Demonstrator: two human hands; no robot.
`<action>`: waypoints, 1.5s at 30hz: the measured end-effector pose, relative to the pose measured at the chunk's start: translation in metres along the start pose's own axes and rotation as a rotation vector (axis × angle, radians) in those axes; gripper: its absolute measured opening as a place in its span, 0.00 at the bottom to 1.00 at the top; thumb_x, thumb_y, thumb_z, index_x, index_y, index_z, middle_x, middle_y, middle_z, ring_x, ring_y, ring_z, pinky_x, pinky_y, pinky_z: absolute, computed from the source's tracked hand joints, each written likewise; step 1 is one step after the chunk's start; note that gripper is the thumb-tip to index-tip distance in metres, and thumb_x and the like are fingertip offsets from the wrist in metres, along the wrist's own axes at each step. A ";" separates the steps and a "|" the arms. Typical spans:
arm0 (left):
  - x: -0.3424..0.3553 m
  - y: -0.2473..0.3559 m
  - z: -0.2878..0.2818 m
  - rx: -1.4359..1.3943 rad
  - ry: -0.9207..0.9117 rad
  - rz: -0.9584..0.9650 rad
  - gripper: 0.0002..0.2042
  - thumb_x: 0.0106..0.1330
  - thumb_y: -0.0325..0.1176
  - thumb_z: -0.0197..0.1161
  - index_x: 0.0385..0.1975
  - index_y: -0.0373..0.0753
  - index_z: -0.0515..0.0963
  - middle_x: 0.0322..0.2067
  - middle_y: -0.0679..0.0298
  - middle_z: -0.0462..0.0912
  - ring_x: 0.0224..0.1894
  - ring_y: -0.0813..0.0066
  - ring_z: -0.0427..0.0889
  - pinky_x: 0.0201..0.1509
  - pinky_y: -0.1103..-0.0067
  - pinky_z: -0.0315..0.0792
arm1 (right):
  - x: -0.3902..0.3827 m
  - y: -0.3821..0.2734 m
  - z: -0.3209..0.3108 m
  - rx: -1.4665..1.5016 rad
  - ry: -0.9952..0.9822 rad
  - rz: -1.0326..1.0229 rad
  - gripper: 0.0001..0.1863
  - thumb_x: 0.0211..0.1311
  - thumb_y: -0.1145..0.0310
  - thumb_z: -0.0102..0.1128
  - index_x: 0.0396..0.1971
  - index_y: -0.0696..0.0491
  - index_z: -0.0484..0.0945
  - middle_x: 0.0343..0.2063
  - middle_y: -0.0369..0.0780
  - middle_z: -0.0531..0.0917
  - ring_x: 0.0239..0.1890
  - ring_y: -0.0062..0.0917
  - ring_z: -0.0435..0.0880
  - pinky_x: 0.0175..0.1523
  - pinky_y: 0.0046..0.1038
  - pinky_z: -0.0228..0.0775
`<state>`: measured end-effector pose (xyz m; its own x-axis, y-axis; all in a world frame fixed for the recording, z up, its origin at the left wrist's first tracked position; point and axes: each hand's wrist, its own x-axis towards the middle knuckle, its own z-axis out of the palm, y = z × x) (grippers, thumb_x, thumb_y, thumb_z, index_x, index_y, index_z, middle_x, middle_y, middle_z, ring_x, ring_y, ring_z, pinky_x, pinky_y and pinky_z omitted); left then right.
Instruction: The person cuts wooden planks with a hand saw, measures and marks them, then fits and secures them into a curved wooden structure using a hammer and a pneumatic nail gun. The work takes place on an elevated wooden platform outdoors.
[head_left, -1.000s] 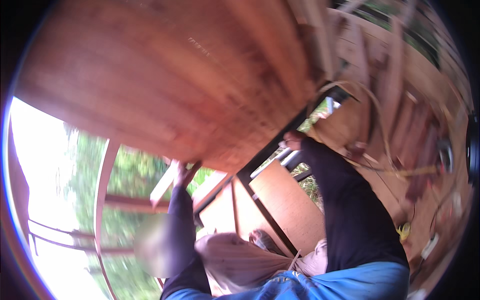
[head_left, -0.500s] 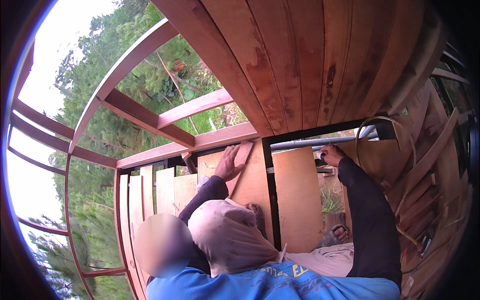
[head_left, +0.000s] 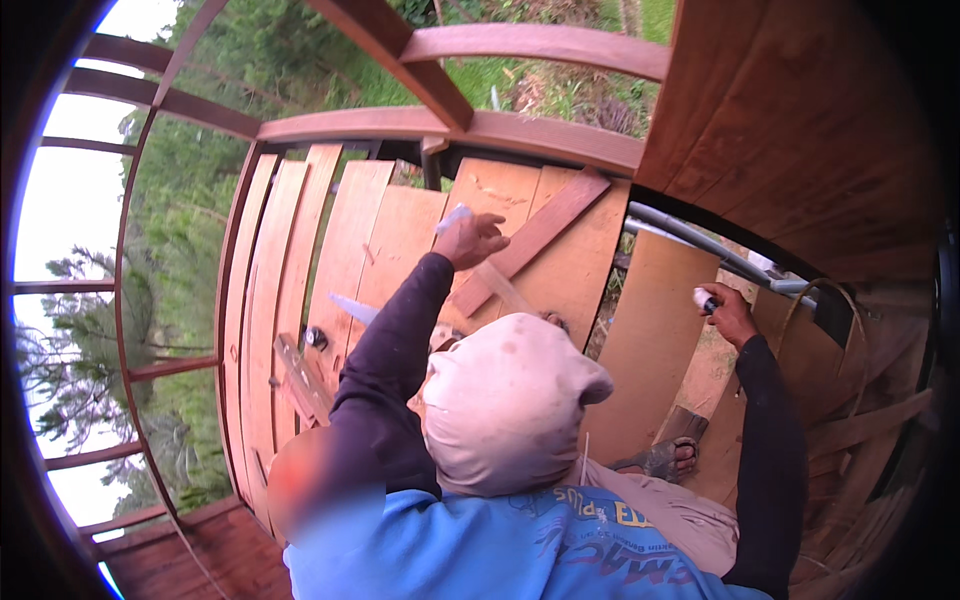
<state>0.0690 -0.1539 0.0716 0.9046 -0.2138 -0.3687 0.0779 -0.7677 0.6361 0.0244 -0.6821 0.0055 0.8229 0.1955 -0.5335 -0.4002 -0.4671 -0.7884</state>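
My left hand (head_left: 468,241) is over the pale floorboards (head_left: 405,225), fingers stretched to the right and apart. A crumpled whitish plastic piece (head_left: 453,218) lies against the back of this hand; no grip on it shows. To its right, a dark reddish wood strip (head_left: 545,235) lies slantwise across the boards, a narrow paler strip (head_left: 503,287) touching it. My right hand (head_left: 733,315) closes round a small white-topped dark object (head_left: 707,299), its exact kind unclear. That hand is above the gap beside a loose wide board (head_left: 655,310).
Grey pipes (head_left: 705,243) run beneath the dark plank wall (head_left: 800,150). A cable (head_left: 855,330) loops at right. Left of my bent knee lie a pale saw-like blade (head_left: 352,308), a small dark round thing (head_left: 316,337) and wood offcuts (head_left: 300,380). A wooden railing frame (head_left: 350,122) borders trees.
My left hand has left the reddish strip and moved left to the plastic piece. My right hand has drawn back from the pipes with the small object. The view has swung left.
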 end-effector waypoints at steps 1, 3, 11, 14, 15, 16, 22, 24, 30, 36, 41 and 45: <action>-0.011 -0.016 -0.011 -0.006 0.041 -0.051 0.26 0.62 0.43 0.66 0.55 0.31 0.75 0.42 0.50 0.85 0.45 0.62 0.85 0.51 0.73 0.77 | -0.007 -0.004 0.004 0.029 -0.003 0.040 0.15 0.63 0.74 0.55 0.50 0.56 0.79 0.36 0.37 0.84 0.35 0.20 0.83 0.38 0.24 0.74; -0.036 -0.049 -0.040 -0.034 0.157 -0.130 0.24 0.63 0.41 0.66 0.54 0.31 0.76 0.41 0.50 0.86 0.45 0.63 0.85 0.50 0.73 0.77 | -0.009 -0.005 0.006 0.000 -0.005 0.092 0.15 0.67 0.73 0.49 0.50 0.53 0.78 0.37 0.35 0.82 0.34 0.18 0.83 0.33 0.19 0.73; -0.177 -0.191 -0.087 0.022 0.395 -0.635 0.26 0.60 0.45 0.66 0.53 0.32 0.77 0.41 0.48 0.86 0.44 0.60 0.86 0.49 0.72 0.78 | 0.012 -0.033 0.025 -0.162 -0.153 0.124 0.13 0.65 0.73 0.55 0.49 0.56 0.79 0.38 0.39 0.84 0.37 0.24 0.85 0.40 0.25 0.75; -0.231 -0.229 -0.072 0.099 0.332 -0.773 0.28 0.60 0.46 0.67 0.54 0.31 0.77 0.41 0.46 0.85 0.45 0.59 0.85 0.50 0.72 0.77 | 0.032 -0.074 0.032 -0.402 -0.297 -0.177 0.15 0.64 0.72 0.57 0.49 0.57 0.78 0.41 0.44 0.85 0.40 0.31 0.86 0.45 0.29 0.76; -0.248 -0.238 -0.064 0.105 0.321 -0.828 0.27 0.59 0.46 0.67 0.53 0.32 0.77 0.41 0.46 0.85 0.45 0.59 0.85 0.50 0.71 0.77 | 0.042 -0.094 0.034 -0.428 -0.343 -0.125 0.17 0.62 0.70 0.61 0.50 0.58 0.77 0.42 0.49 0.84 0.42 0.34 0.86 0.49 0.31 0.75; -0.269 -0.247 -0.054 0.107 0.308 -0.887 0.27 0.59 0.46 0.67 0.53 0.32 0.78 0.41 0.46 0.85 0.45 0.58 0.85 0.50 0.71 0.77 | 0.052 -0.122 0.039 -0.487 -0.347 -0.132 0.17 0.62 0.69 0.61 0.50 0.59 0.77 0.42 0.49 0.84 0.42 0.35 0.86 0.49 0.31 0.75; -0.330 -0.293 -0.051 0.138 0.430 -1.164 0.26 0.55 0.46 0.66 0.51 0.38 0.80 0.46 0.51 0.84 0.49 0.57 0.83 0.56 0.68 0.75 | 0.087 -0.270 0.071 -0.811 -0.347 -0.246 0.20 0.61 0.67 0.63 0.51 0.58 0.77 0.42 0.49 0.84 0.42 0.37 0.85 0.47 0.33 0.75; -0.330 -0.312 -0.060 0.181 0.493 -1.245 0.26 0.53 0.43 0.65 0.51 0.37 0.80 0.45 0.50 0.84 0.51 0.55 0.82 0.58 0.67 0.73 | 0.089 -0.286 0.077 -0.801 -0.292 -0.337 0.21 0.59 0.69 0.64 0.52 0.58 0.77 0.42 0.48 0.84 0.42 0.37 0.85 0.47 0.33 0.75; -0.339 -0.396 -0.047 0.054 0.855 -1.108 0.33 0.49 0.29 0.68 0.61 0.38 0.69 0.58 0.46 0.72 0.61 0.51 0.72 0.67 0.67 0.64 | 0.079 -0.250 0.146 -0.330 -0.302 -0.225 0.17 0.65 0.73 0.60 0.53 0.58 0.76 0.44 0.43 0.84 0.45 0.24 0.83 0.51 0.25 0.75; -0.328 -0.418 -0.032 -0.034 0.947 -1.082 0.36 0.45 0.30 0.71 0.60 0.39 0.67 0.55 0.47 0.75 0.58 0.52 0.75 0.64 0.67 0.67 | 0.047 -0.228 0.235 -0.462 -0.511 -0.144 0.19 0.61 0.72 0.60 0.52 0.56 0.78 0.45 0.46 0.84 0.44 0.34 0.85 0.52 0.31 0.75; -0.308 -0.393 -0.064 0.229 0.891 -1.048 0.26 0.44 0.34 0.70 0.44 0.38 0.70 0.41 0.50 0.76 0.49 0.50 0.76 0.54 0.65 0.70 | 0.037 -0.226 0.276 -0.452 -0.586 -0.226 0.21 0.58 0.75 0.57 0.53 0.57 0.77 0.46 0.49 0.83 0.48 0.38 0.83 0.53 0.32 0.75; -0.299 -0.396 -0.053 0.239 0.787 -1.177 0.28 0.45 0.37 0.71 0.49 0.39 0.74 0.47 0.48 0.79 0.52 0.52 0.79 0.58 0.66 0.73 | 0.037 -0.214 0.291 -0.391 -0.562 -0.288 0.23 0.56 0.81 0.58 0.54 0.57 0.77 0.45 0.48 0.84 0.48 0.34 0.84 0.54 0.30 0.75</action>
<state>-0.2104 0.2465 -0.0341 0.3635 0.9284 -0.0769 0.9307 -0.3582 0.0741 0.0227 -0.3241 0.0653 0.5011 0.7194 -0.4810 0.0593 -0.5831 -0.8102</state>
